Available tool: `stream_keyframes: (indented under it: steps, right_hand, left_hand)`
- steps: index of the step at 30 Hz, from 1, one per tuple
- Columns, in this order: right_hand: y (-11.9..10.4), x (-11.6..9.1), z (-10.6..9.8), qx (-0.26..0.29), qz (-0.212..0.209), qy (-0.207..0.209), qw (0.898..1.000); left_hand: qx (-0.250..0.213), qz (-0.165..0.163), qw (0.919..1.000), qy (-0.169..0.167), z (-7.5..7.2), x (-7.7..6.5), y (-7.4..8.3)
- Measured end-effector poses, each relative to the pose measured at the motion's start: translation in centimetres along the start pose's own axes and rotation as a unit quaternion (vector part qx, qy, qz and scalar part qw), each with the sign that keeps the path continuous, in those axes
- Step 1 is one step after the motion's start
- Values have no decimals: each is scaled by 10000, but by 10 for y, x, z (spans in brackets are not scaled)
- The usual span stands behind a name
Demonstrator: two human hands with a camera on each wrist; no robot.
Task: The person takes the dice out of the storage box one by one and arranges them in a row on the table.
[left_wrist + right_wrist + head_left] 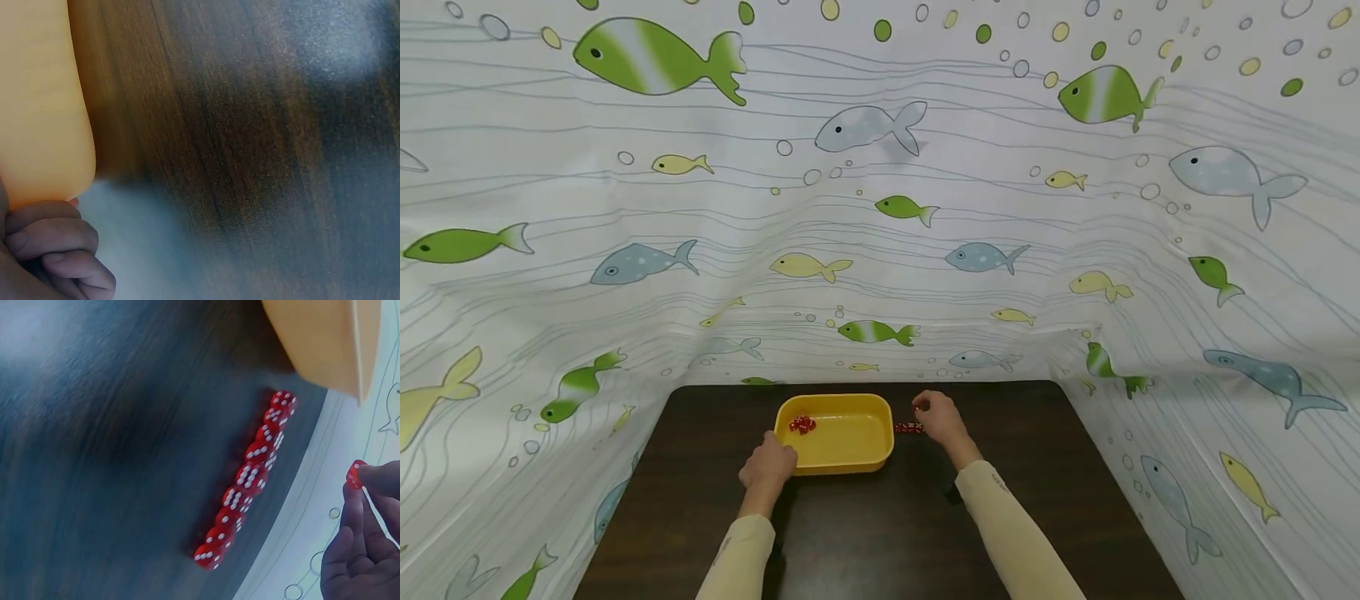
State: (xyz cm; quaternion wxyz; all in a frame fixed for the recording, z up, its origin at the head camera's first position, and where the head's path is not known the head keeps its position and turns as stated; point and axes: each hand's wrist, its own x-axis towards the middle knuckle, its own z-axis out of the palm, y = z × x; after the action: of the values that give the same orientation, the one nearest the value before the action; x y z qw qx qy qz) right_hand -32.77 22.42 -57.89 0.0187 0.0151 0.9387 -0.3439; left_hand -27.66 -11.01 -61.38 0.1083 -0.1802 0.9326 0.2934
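Observation:
A yellow tray [850,446] sits on the dark table, with a small heap of red dice [802,425] inside it toward the left. My left hand [767,462] grips the tray at its near left corner; in the left wrist view its fingers [56,237] are curled beside the tray wall. Between thumb and fingertips my right hand [942,421] pinches one red die [355,475] with white pips. Just right of the tray, several red dice form a straight row [250,478] on the table, each close against its neighbour. The right hand is above the row's right end.
The dark wood table [865,533] ends behind the tray at a white curtain [880,292] printed with fish, which also rises along both sides. One tray corner [325,350] stands close to the end of the dice row.

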Motion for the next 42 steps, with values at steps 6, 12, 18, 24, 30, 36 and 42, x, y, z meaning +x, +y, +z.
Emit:
stream_keyframes:
  steps: [6, 12, 18, 24, 30, 36, 42]
  right_hand:
    - [17, -2, -4, 114, 198, 62, 9997]
    - [33, -5, -12, 259, 132, 16, 9996]
    - [47, -8, -20, 334, 273, 32, 9991]
    - [63, -9, -29, 108, 443, 217, 9987]
    - [82, -16, -31, 8, 810, 191, 9965]
    - [91, -17, -27, -32, 863, 153, 9961]
    - [97, -13, -23, -177, 935, 163, 9953]
  left_hand:
    - [35, -26, 10000, 40, 2, 0, -1]
    - [-47, -56, 9999, 153, -1, -4, 2]
    - [-65, -36, 9999, 142, -2, -7, 2]
    - [-91, -27, 9998, 168, -2, -6, 2]
    - [-123, -10, 9998, 167, 1, -3, -2]
    - [-122, 23, 9997, 219, 2, 0, -3]
    - [-74, 4, 9998, 163, 1, 2, -1]
